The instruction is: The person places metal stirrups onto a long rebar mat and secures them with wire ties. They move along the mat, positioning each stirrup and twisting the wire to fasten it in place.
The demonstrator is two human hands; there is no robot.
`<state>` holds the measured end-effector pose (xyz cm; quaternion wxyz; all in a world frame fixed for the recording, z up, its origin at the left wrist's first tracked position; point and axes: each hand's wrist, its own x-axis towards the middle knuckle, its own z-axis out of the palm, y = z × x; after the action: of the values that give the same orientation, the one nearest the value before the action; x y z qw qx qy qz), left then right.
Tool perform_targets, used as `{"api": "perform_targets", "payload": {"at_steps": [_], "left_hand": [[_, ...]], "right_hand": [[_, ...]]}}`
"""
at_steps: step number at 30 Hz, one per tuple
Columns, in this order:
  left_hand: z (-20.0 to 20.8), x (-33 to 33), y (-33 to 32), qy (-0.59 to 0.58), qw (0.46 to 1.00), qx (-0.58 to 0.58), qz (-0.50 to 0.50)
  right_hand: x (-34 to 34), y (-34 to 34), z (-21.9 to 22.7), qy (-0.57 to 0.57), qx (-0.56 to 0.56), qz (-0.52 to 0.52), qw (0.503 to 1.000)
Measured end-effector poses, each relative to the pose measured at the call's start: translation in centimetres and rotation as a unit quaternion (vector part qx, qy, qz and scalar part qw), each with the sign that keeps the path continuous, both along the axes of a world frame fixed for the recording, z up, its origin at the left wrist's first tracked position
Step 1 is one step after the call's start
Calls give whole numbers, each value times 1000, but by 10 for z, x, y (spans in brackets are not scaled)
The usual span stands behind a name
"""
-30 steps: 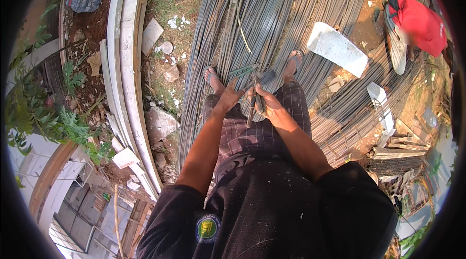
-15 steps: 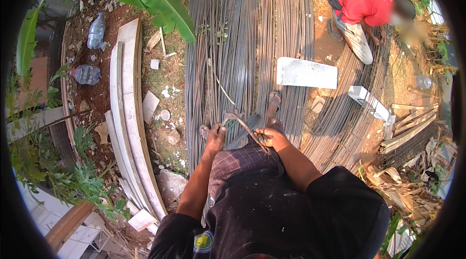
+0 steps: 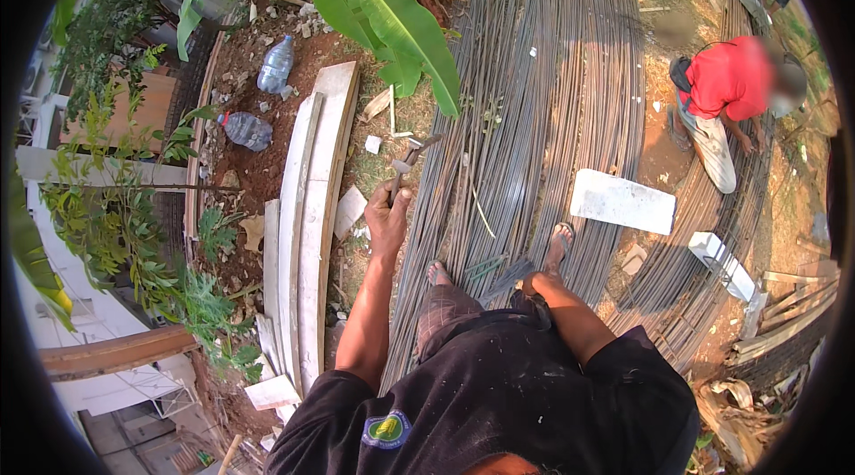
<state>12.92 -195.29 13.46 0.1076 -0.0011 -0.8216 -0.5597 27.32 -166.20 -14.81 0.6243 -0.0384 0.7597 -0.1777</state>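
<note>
My left hand (image 3: pixel 386 219) is raised out in front on the left, closed around a rusty metal tool that looks like pincers (image 3: pixel 411 157). Their head points up and right, above the edge of the long steel bars (image 3: pixel 525 101). My right hand (image 3: pixel 533 283) is down by my waist, beside a bundle of thin grey wire (image 3: pixel 507 278). Its fingers are mostly hidden against my dark clothes, so its grip does not show. Green strands (image 3: pixel 485 267) lie next to the wire. My sandalled feet stand on the bars.
A person in a red shirt (image 3: pixel 730 79) crouches at the far right over more bars. A white slab (image 3: pixel 622 201) and a white block (image 3: pixel 722 266) lie on the right. Long boards (image 3: pixel 307 217), plastic bottles (image 3: pixel 276 65) and banana leaves (image 3: pixel 396 16) are on the left.
My left hand has lifted the pincers up and away from my lap. My right hand has let go of their handle and drawn back to my waist. The view has swung left.
</note>
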Motion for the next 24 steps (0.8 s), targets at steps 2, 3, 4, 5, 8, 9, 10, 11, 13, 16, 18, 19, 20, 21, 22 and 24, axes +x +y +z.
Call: {"api": "perform_targets", "payload": {"at_steps": [2, 3, 4, 5, 8, 9, 10, 11, 13, 16, 18, 19, 20, 21, 22, 24], "left_hand": [[-1, 0, -4, 2, 1000, 24, 12], [-1, -2, -5, 3, 999, 35, 15], [7, 0, 0, 30, 999, 21, 33], [7, 1, 1, 19, 999, 35, 34], [-3, 13, -1, -8, 997, 62, 46], [-10, 17, -3, -27, 997, 52, 45], [-19, 10, 4, -43, 998, 47, 21], [-21, 26, -8, -57, 997, 30, 45], [-12, 34, 0, -57, 997, 15, 40], [-11, 39, 8, -87, 994, 60, 25], [-19, 44, 10, -90, 992, 89, 20], [-26, 45, 13, -78, 992, 97, 19], [-32, 47, 15, -82, 992, 94, 21], [-35, 48, 16, -77, 993, 88, 32], [-32, 50, 18, -68, 995, 65, 27], [-34, 51, 25, -61, 997, 38, 0]], "right_hand": [[9, -16, 1, 119, 25, 174, 977], [16, -22, 0, 177, 37, 256, 950], [22, -23, -17, 222, 74, 202, 951], [23, -10, -42, 244, 25, 239, 939], [31, 37, -88, 284, -75, 324, 899], [36, 50, -91, 283, -77, 337, 895], [50, 69, -90, 265, -28, 315, 911], [52, 70, -87, 249, -5, 332, 910], [54, 76, -83, 222, 59, 316, 921], [-3, 102, -83, 177, 82, 206, 959], [-56, 140, -72, 137, 75, 104, 982], [-57, 159, -68, 114, 74, 51, 989], [-63, 172, -53, 108, 64, 13, 992], [-77, 170, -23, 137, 49, -7, 989], [-84, 165, 11, 182, 29, -31, 982], [-75, 169, 67, 278, 21, -120, 953]]}}
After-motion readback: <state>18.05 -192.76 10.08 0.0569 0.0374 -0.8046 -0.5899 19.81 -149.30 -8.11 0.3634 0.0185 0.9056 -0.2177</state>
